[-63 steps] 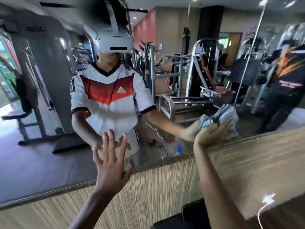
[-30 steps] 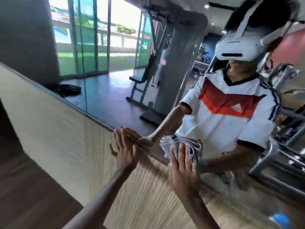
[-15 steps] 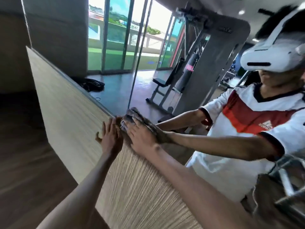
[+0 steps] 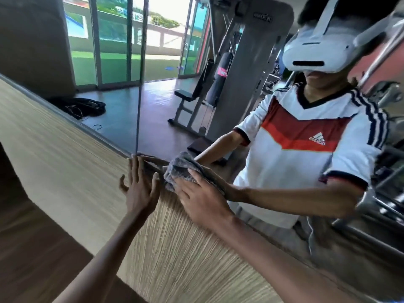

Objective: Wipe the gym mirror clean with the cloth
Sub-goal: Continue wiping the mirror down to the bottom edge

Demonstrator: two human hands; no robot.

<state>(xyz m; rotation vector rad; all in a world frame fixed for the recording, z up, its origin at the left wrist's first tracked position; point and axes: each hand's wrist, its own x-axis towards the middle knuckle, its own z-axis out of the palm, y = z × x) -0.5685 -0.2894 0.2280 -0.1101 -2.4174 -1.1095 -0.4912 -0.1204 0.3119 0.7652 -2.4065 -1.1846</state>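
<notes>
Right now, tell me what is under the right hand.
Under the right hand lies the grey cloth, pressed on the mirror near its lower edge. The cloth's upper folds stick out beyond the hand; the part beneath the palm, and the glass behind it, are covered.

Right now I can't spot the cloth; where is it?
Head view, centre: the grey cloth lies against the mirror's lower edge, pressed under the right hand, just right of the left hand.

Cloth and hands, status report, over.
Left hand open, flat against wood panel below mirror. Right hand presses grey cloth on mirror's lower edge. Left fingers close beside cloth.
</notes>
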